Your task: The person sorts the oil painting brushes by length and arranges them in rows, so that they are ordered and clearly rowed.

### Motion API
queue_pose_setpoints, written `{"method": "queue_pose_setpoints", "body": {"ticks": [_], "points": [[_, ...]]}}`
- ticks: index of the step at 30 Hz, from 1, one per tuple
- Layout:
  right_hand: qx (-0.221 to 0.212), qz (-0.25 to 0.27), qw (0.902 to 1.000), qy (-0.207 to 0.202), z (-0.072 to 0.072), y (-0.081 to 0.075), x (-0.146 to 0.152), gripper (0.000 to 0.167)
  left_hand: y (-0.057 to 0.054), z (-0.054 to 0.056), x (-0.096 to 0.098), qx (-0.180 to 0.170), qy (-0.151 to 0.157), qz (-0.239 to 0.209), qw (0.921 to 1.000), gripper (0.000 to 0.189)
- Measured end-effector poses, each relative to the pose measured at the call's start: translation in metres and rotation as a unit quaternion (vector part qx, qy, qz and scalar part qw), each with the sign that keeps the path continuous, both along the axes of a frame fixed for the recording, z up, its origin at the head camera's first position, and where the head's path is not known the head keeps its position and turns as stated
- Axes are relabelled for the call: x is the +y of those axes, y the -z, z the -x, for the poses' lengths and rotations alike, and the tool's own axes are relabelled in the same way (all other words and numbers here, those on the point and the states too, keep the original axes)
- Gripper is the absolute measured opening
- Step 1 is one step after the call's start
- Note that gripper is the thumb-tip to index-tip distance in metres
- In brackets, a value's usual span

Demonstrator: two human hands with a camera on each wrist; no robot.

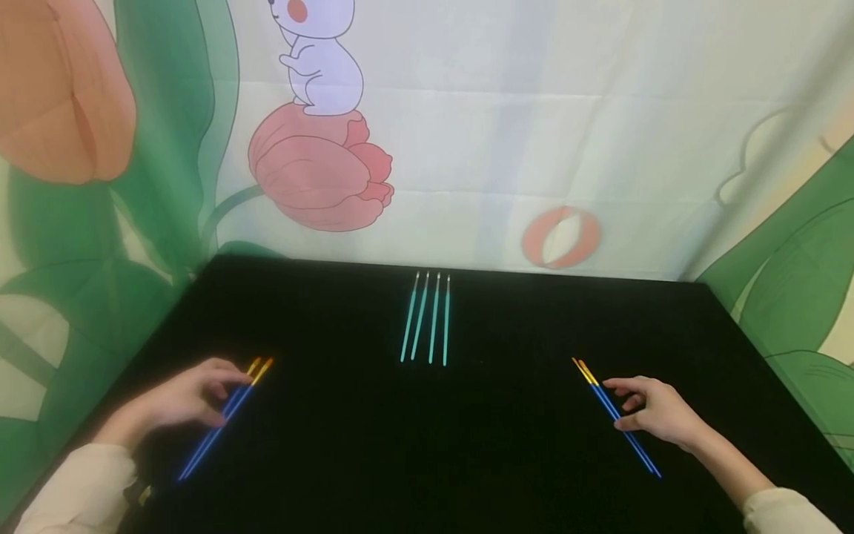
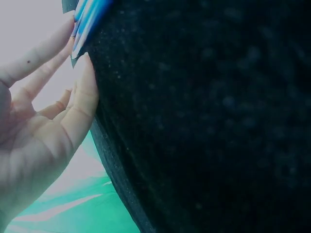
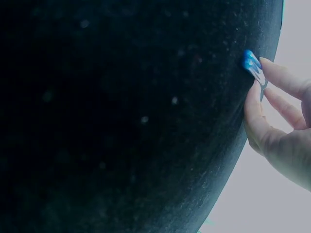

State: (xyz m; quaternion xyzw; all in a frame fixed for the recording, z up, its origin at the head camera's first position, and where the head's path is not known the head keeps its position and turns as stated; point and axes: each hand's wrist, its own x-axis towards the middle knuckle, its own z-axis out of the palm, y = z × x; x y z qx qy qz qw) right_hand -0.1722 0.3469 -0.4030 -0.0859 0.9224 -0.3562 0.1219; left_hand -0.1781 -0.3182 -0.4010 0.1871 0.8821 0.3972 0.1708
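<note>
Two blue paintbrushes [image 1: 220, 423] with gold ferrules and orange tips lie side by side at the left, slanting up to the right. My left hand [image 1: 196, 393] is over them, index fingertip by the ferrules and thumb tip lower on the handles, with a gap between the tips. Another pair of blue paintbrushes [image 1: 617, 415] lies at the right, slanting the other way. Beside them is my right hand [image 1: 657, 408], its index and thumb tips spaced apart along their near side. Both wrist views show blurred blue handles [image 2: 90, 19] [image 3: 251, 63] close to the fingertips; firm contact is unclear.
Several teal paintbrushes [image 1: 425, 319] with pale tips lie in a row at the back middle of the black table [image 1: 414, 445]. A printed curtain [image 1: 454, 148] with flowers and a white animal hangs behind and around the table.
</note>
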Motion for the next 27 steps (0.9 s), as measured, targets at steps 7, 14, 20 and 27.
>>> {"method": "queue_pose_setpoints", "body": {"ticks": [7, 14, 20, 27], "points": [[-0.010, 0.019, 0.9998, -0.004, 0.0013, 0.0003, 0.0006, 0.059, -0.0012, -0.0002, 0.0002, 0.011, -0.003, 0.005, 0.9999, 0.059], [-0.032, 0.041, 0.9987, -0.001, 0.0005, -0.0002, 0.0022, 0.061, -0.0019, -0.0002, -0.0005, 0.024, 0.002, -0.007, 0.9997, 0.055], [-0.051, 0.080, 0.9955, -0.005, -0.0005, -0.0034, 0.0023, 0.059, -0.0004, 0.0003, -0.0007, 0.029, -0.014, 0.003, 0.9995, 0.049], [-0.062, 0.112, 0.9917, -0.003, -0.0003, -0.0035, 0.0040, 0.058, 0.0019, -0.0002, 0.0024, 0.051, -0.026, 0.022, 0.9981, 0.051]]}}
